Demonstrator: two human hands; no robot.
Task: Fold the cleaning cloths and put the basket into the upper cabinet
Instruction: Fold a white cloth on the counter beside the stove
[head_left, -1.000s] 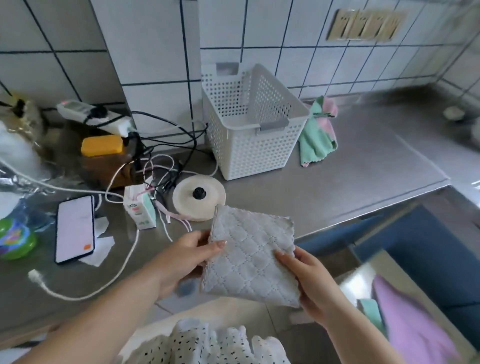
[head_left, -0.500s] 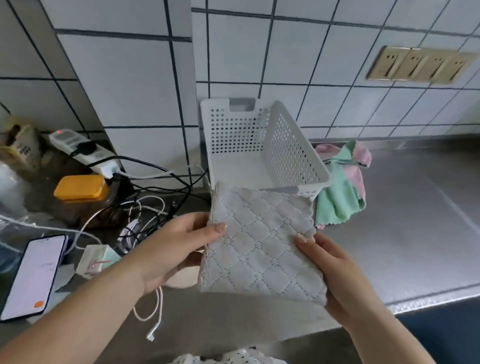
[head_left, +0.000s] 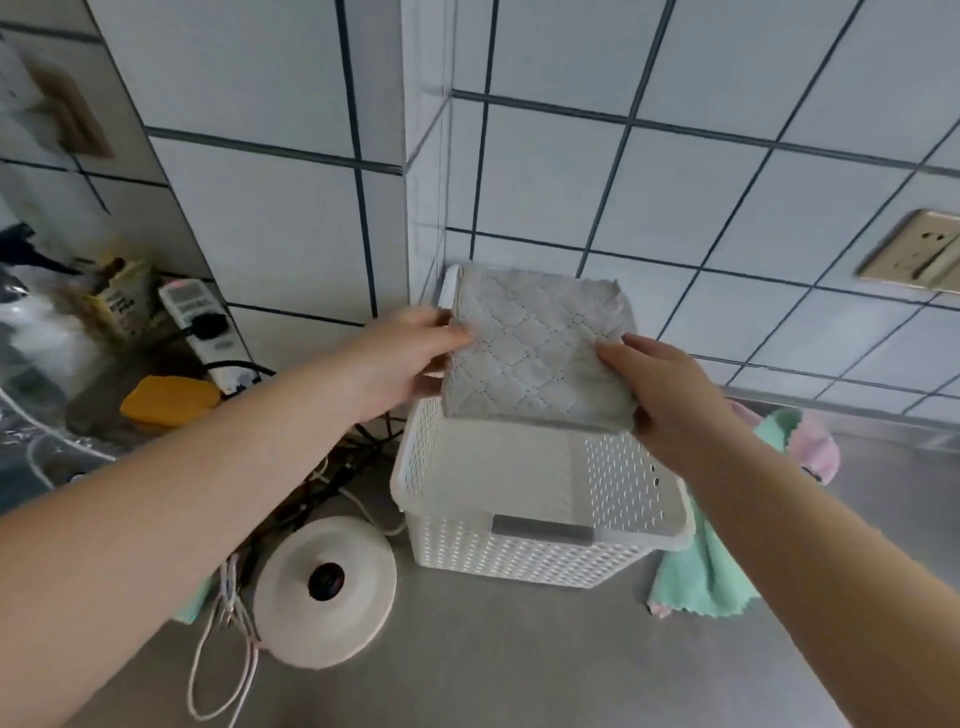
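Observation:
A folded grey quilted cloth (head_left: 535, 348) hangs level above the back half of the white perforated basket (head_left: 524, 551) on the steel counter. My left hand (head_left: 410, 358) pinches its left edge, thumb on top. My right hand (head_left: 660, 384) grips its right front corner. The basket's inside looks bare where I can see it; the cloth hides its back part. A crumpled green and pink cloth (head_left: 727, 561) lies on the counter against the basket's right side.
A round white kettle base (head_left: 324, 590) and loose white cables (head_left: 223, 660) lie left of the basket. Further left are a power strip (head_left: 200, 325), an orange block (head_left: 169, 400) and clutter. The tiled wall stands close behind; wall sockets (head_left: 919, 252) sit at the right.
Both hands have carried the folded grey cloth forward and up from in front of the counter to above the basket. My view has moved closer to the wall.

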